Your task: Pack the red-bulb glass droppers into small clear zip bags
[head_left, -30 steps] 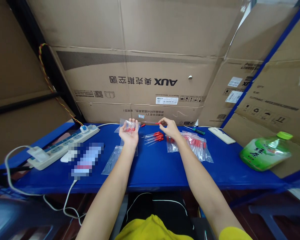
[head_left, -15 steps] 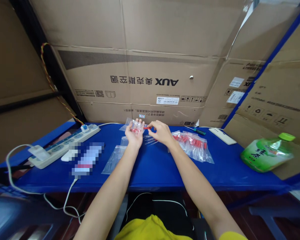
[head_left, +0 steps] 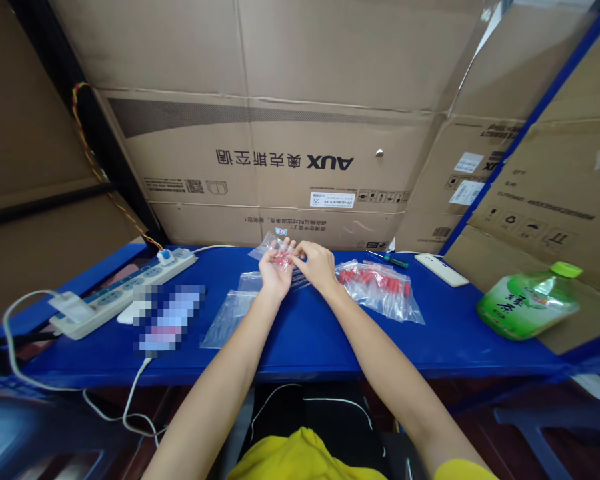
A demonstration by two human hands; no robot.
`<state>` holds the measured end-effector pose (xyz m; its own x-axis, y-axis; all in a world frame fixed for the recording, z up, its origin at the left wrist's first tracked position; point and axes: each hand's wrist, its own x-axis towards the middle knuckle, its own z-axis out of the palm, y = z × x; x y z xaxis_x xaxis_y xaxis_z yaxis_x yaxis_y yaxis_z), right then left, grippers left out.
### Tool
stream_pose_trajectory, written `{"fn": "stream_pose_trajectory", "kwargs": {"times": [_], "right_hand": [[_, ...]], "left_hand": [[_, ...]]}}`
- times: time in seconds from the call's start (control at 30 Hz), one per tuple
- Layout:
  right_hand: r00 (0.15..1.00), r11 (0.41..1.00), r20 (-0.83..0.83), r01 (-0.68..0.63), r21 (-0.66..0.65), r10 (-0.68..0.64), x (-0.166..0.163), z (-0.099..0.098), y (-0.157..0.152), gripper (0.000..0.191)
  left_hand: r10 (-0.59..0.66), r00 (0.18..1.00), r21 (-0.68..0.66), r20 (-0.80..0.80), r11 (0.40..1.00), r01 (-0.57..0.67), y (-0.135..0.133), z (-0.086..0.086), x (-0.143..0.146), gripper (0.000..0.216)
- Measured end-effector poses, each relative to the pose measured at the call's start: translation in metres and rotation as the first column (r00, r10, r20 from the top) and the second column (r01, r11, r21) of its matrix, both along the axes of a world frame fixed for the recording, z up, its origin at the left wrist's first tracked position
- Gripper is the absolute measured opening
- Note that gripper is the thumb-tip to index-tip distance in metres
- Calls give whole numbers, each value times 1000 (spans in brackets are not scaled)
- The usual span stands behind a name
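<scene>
My left hand (head_left: 275,275) is palm up, its fingers curled around a small clear plastic bag (head_left: 261,251) with red pieces (head_left: 283,259) inside. Close against it, my right hand (head_left: 317,267) pinches thumb and forefinger at the bag's right side; what lies between these fingertips is hidden. Filled clear bags of small red parts (head_left: 380,283) lie in a pile to the right of my right hand. Flat empty plastic bags (head_left: 225,319) rest on the blue table (head_left: 310,347) left of my left forearm, and more clear bags are partly hidden under my hands.
On the left are a white power strip (head_left: 130,293) with cables and a blurred-out phone (head_left: 174,319). A green-handled screwdriver (head_left: 397,261), a white flat device (head_left: 441,269) and a green bottle (head_left: 527,303) are on the right. Cardboard (head_left: 290,127) walls off the back.
The red piece that showed between my right fingertips is no longer clearly visible. My hands have come together, the left shifting slightly right with its bag. The whole view has shifted a little.
</scene>
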<state>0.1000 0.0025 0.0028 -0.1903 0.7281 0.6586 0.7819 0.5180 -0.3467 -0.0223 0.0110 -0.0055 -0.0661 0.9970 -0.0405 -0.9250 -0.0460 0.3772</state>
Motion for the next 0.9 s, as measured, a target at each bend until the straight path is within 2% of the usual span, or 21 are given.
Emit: {"fn": "stream_pose_trajectory", "kwargs": {"times": [0.17,0.23,0.37,0.4,0.47,0.57,0.63,0.77,0.9], "right_hand": [[994,998,-108,37,41,-33,-1,-4,5,17],[988,999,-151,-22,33,27,1,-6,8,16],[939,959,-208,-283,-14,274,8,-9,18,18],[926,950,-231,-312,-24,299,9,-10,21,21],[935,958,-238,-282,-53,262,12,-11,29,25],[993,979,-45,-117,-166,111,10,-9,46,27],[988,968,149,-7,-250,46,3,-7,59,35],[870,926,490,132,-353,62,-22,-6,86,52],[806,905,584,175,-387,94,-44,-6,104,43]], "left_hand": [[-23,1000,-8,-6,1000,23,-2,1,3,45],[-29,1000,-5,1,1000,29,-2,2,2,42],[28,998,11,55,1000,-28,3,3,-8,38],[59,995,12,76,998,-60,5,3,-12,38],[127,986,0,111,992,-127,9,3,-23,40],[212,966,-15,147,977,-212,13,2,-40,43],[252,953,-17,168,967,-252,15,2,-48,43],[285,940,-24,189,958,-286,15,1,-55,40],[281,943,-24,179,959,-281,15,0,-54,36]]}}
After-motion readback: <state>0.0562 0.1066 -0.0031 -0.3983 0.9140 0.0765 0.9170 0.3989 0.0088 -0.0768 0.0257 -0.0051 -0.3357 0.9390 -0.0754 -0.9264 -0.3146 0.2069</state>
